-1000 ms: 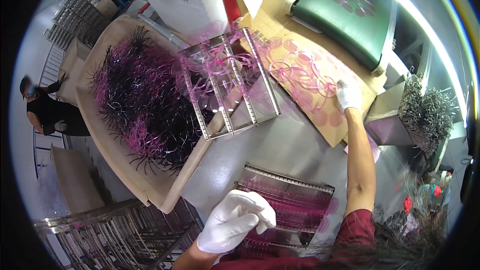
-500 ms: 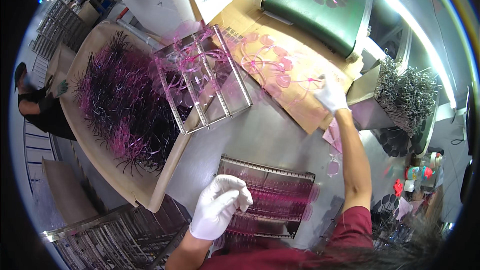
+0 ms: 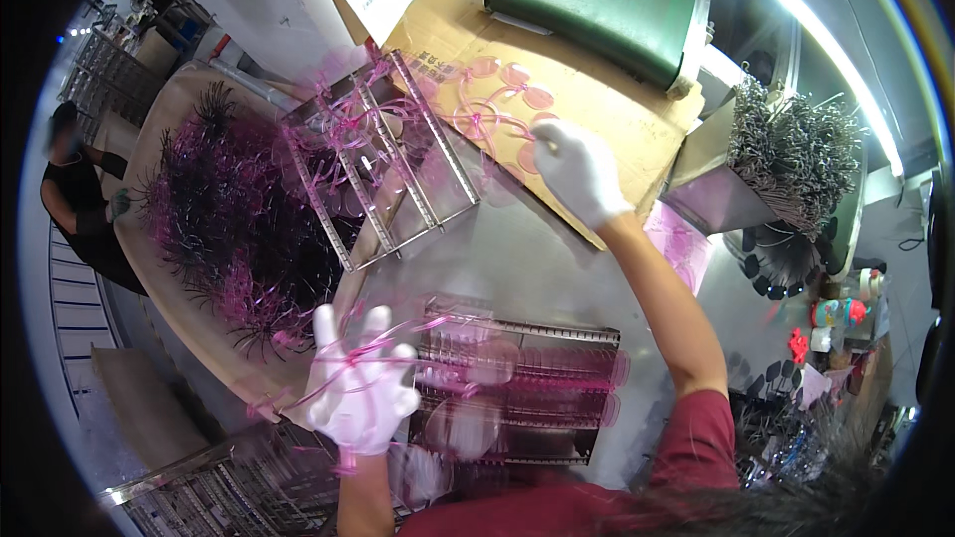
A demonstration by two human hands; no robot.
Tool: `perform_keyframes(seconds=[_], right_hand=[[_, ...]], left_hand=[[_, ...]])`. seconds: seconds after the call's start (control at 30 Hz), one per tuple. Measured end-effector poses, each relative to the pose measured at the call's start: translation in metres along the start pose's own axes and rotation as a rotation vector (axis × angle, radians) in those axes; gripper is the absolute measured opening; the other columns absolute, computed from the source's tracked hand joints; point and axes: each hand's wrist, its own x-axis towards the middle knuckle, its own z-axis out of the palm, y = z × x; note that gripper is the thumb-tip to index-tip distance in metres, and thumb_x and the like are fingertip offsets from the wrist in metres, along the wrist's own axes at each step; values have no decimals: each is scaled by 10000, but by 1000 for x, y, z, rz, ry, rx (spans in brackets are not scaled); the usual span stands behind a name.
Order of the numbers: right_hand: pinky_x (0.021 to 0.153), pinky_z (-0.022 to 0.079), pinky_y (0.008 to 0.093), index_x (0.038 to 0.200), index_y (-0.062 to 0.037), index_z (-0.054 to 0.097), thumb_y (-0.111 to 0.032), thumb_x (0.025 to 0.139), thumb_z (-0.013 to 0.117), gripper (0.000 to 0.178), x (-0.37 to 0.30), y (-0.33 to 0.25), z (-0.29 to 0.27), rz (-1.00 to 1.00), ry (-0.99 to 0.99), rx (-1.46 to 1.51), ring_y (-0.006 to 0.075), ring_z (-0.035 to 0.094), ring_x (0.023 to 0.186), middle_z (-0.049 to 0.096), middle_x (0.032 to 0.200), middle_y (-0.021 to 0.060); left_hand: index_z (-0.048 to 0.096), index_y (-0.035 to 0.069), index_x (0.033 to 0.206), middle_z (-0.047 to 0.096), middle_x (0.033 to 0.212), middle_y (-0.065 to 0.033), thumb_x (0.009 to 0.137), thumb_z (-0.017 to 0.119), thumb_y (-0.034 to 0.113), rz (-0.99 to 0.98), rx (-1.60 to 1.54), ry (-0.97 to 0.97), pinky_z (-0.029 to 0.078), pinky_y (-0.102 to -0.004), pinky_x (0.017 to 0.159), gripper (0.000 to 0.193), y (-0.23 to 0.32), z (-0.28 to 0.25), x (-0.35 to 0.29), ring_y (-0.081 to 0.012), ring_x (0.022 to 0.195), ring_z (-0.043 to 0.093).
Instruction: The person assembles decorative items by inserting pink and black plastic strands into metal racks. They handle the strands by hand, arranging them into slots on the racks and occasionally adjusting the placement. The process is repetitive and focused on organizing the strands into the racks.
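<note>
My left hand (image 3: 360, 408), in a white glove, is open with its fingers spread. A blurred pink sprue with round lenses (image 3: 463, 390) spans its palm and fingers; whether it rests on the glove or passes above it I cannot tell. Under the sprue's right part lies a metal rack (image 3: 557, 338) filled with rows of pink lenses. My right hand (image 3: 580, 171), also gloved in white, is closed at the right side of another pink lens sprue (image 3: 476, 121). That sprue lies on a cardboard sheet (image 3: 617, 70), and the pinching fingertips are partly hidden.
A metal frame (image 3: 383, 164) holding pink sprues leans over a large bin (image 3: 298, 403) heaped with dark and pink sprues. A green conveyor belt (image 3: 597, 20) ends above the cardboard. Wire hooks (image 3: 801, 159) fill a box on the right. Another person (image 3: 85, 189) stands far left.
My right hand has moved left across the cardboard to the remaining sprue. My left hand has moved left and spread its fingers, and a pink sprue now overlaps it. The right-hand sprue has left the cardboard.
</note>
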Motion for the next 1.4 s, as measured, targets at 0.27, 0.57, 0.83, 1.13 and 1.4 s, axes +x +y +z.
perform_keyframes(seconds=[0.27, 0.57, 0.83, 1.13, 1.4], right_hand=[[870, 600, 525, 1255, -22, 684, -218, 939, 645, 374, 54, 63, 96, 141, -315, -429, 440, 756, 962, 760, 1067, 273], [697, 537, 283, 1377, 14, 632, -97, 896, 684, 496, -64, 3, -91, 578, -271, 182, 118, 644, 748, 705, 866, 78], [841, 567, 269, 1345, 0, 729, 5, 928, 654, 424, -205, -278, -137, 195, -113, 102, 121, 674, 845, 744, 989, 60], [749, 597, 323, 1416, -34, 691, 15, 788, 709, 630, -243, -336, -160, 63, -171, 179, 246, 745, 820, 765, 1100, 173], [773, 589, 367, 1351, -103, 731, -36, 796, 831, 568, -270, -349, -177, -271, 10, 68, 287, 691, 892, 712, 1064, 123]], left_hand=[[119, 303, 1754, 520, 1552, -219, 888, 858, 522, 256, 394, 168, 528, -577, 914, 1160, 54, 39, -56, -393, 1275, 604], [87, 220, 1747, 448, 1616, -321, 1035, 729, 241, 195, 507, 313, 601, -576, 977, 958, 80, 25, -86, -440, 1356, 600], [303, 107, 1634, 502, 1420, -122, 804, 826, -58, -8, 435, 83, 628, -406, 956, 995, -14, 49, -57, -265, 1244, 619], [334, 136, 1636, 496, 1547, -200, 883, 871, 148, -117, 114, -208, 627, -471, 999, 925, -56, 49, -83, -374, 1396, 573], [407, 130, 1533, 539, 1412, -141, 882, 881, 178, 245, 105, -444, 557, -483, 1108, 807, -43, 134, -100, -333, 1308, 613]])
